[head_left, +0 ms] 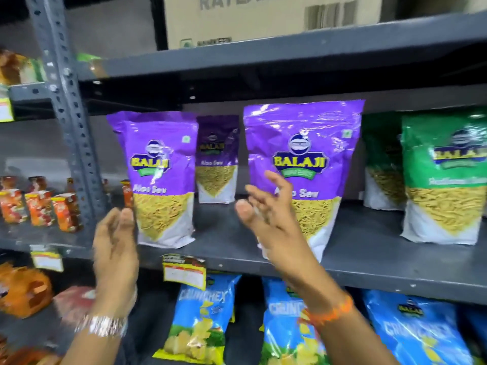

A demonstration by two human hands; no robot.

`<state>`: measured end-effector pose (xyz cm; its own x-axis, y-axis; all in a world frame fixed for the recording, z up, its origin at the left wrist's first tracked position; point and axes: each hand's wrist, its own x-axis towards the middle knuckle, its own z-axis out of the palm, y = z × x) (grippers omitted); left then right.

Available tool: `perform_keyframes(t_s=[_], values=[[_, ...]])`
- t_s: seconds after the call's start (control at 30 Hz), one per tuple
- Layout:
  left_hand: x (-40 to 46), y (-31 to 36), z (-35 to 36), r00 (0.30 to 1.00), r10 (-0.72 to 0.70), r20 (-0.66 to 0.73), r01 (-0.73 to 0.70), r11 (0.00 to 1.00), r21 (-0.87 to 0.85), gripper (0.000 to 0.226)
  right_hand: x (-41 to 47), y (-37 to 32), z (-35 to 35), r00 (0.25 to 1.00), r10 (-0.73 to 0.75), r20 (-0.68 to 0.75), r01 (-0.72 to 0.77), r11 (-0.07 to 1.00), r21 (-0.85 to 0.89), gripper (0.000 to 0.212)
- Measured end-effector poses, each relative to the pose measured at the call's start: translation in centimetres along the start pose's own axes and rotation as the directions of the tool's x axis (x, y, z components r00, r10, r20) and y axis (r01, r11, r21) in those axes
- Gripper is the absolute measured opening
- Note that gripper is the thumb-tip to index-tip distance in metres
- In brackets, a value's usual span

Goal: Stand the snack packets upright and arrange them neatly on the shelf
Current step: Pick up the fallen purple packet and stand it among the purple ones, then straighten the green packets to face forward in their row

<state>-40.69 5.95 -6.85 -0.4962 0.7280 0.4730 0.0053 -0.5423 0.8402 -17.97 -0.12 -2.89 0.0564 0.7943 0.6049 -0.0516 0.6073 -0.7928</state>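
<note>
I see two glossy purple Aloo Sev packets (303,164) upright on grey metal shelf (369,248), smaller third behind at 12 o'clock. Left hand (114,248), right hand (274,217) spread, empty, gripping nothing. Judged nearly done; spacing left.

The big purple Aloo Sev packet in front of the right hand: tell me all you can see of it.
The big purple Aloo Sev packet is a glossy plastic pouch with a Balaji logo, a clear panel showing yellow sev and white lower corners. It stands upright near the front of the grey shelf, facing out. The open right hand covers its lower left; contact is unclear.
</note>
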Motion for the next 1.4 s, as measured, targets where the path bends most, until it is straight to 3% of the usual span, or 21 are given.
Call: perform_keyframes(t_s=[0.07,0.17,0.3,0.37,0.43,0.53,0.57,0.6,0.63,0.7,0.73,0.83,0.87,0.93,1.13,1.4], values=[[-4.1,0.7,2.3,0.997,0.083,-0.007,-0.083,0.993,-0.085,0.04,-1.6,-2.4,-5.7,0.979,-0.116,-0.17,0.126,0.991,0.047,0.071],[-10.0,2.5,8.0,0.982,0.127,0.139,-0.094,0.971,-0.22,0.043,-3.0,-5.3,-14.6,0.876,-0.231,-0.424,0.241,0.97,-0.031,0.064],[-17.4,5.4,16.3,0.891,0.177,0.418,-0.026,0.939,-0.342,0.059,-2.7,-7.1,-25.9,0.683,-0.312,-0.66,0.244,0.95,-0.196,0.056],[-20.2,6.3,21.3,0.819,0.141,0.556,0.047,0.95,-0.31,0.063,-2.3,-7.5,-31.7,0.639,-0.316,-0.701,0.15,0.945,-0.289,0.063],[-21.5,6.3,26.9,0.71,0.064,0.702,0.108,0.974,-0.198,0.071,-1.6,-7.2,-36.0,0.667,-0.238,-0.706,-0.043,0.934,-0.356,0.075],[-23.0,6.4,35.0,0.488,-0.153,0.859,0.164,0.983,0.082,0.104,-0.5,-5.8,-40.5,0.831,0.06,-0.553,-0.299,0.887,-0.352,0.112],[-23.0,6.4,36.7,0.449,-0.216,0.867,0.176,0.973,0.151,0.096,-0.1,-5.1,-41.3,0.871,0.168,-0.461,-0.343,0.881,-0.327,0.122],[-23.0,6.3,38.3,0.434,-0.249,0.866,0.186,0.965,0.184,0.073,0.0,-4.3,-42.3,0.887,0.254,-0.386,-0.385,0.868,-0.313,0.123],[-23.0,6.0,39.4,0.43,-0.268,0.862,0.188,0.96,0.205,0.05,0.2,-3.5,-43.2,0.896,0.3,-0.326,-0.403,0.859,-0.316,0.107],[-22.9,5.2,41.4,0.393,-0.297,0.87,0.21,0.95,0.229,0.038,0.1,-2.4,-44.1,0.92,0.304,-0.247,-0.381,0.839,-0.387,0.063],[-22.7,4.4,41.9,0.363,-0.29,0.886,0.235,0.948,0.214,0.039,0.0,-2.1,-44.0,0.929,0.294,-0.227,-0.365,0.834,-0.413,0.055],[-23.1,3.5,41.4,0.289,-0.248,0.925,0.248,0.952,0.178,0.079,-1.4,-2.6,-43.9,0.927,0.288,-0.241,-0.362,0.852,-0.377,0.047],[-23.4,3.5,40.9,0.281,-0.237,0.93,0.244,0.955,0.169,0.08,-2.2,-2.9,-43.9,0.926,0.282,-0.251,-0.362,0.855,-0.373,0.044],[-24.2,3.6,39.7,0.271,-0.221,0.937,0.218,0.962,0.164,0.061,-4.0,-3.4,-43.7,0.924,0.257,-0.282,-0.358,0.84,-0.407,0.044],[-26.5,3.9,37.0,0.323,-0.151,0.934,0.166,0.981,0.101,0.045,-7.8,-4.2,-42.7,0.946,0.16,-0.283,-0.285,0.828,-0.482,0.084],[-26.6,5.4,36.4,0.292,-0.166,0.942,0.182,0.976,0.116,0.05,-8.3,-4.8,-42.1,0.942,0.153,-0.299,-0.293,0.807,-0.513,0.087]])
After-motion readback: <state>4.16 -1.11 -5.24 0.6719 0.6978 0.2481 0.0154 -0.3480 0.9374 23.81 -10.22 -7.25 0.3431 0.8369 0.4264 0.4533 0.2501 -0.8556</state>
